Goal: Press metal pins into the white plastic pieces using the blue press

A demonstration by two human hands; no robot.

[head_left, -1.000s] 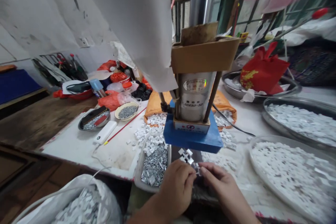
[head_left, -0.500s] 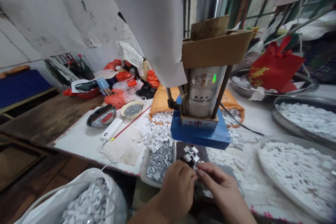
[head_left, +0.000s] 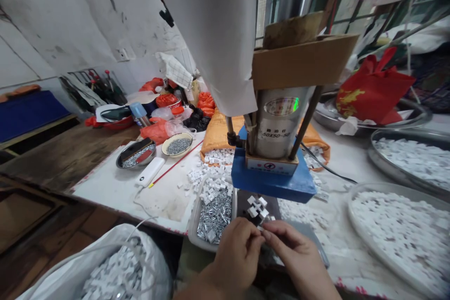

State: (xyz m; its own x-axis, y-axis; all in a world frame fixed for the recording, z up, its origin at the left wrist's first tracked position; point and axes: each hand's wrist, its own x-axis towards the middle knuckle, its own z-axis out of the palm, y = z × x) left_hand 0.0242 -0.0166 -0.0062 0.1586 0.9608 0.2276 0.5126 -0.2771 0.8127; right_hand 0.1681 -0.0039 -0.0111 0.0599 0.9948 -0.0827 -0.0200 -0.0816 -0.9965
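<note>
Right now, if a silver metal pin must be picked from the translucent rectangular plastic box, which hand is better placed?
Probably the left hand: it is close beside the translucent rectangular plastic box of silver metal pins; the right hand is farther away.

Piece [head_left: 260, 228] between fingers [head_left: 273, 240] — mostly hidden; white sack [head_left: 159, 262] — cut off below.

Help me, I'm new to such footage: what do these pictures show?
No robot here: a person's left hand and right hand, seen by a head-worn camera looking forward and down. Their fingers meet at a small pale piece, mostly hidden. Just beyond lies a cluster of white pieces; above it in view is a press-like machine with a blue block and a cylinder marked 50X50-50. Left is a plastic tub of metal pins and white pieces; right, a tray of white pieces.
</note>
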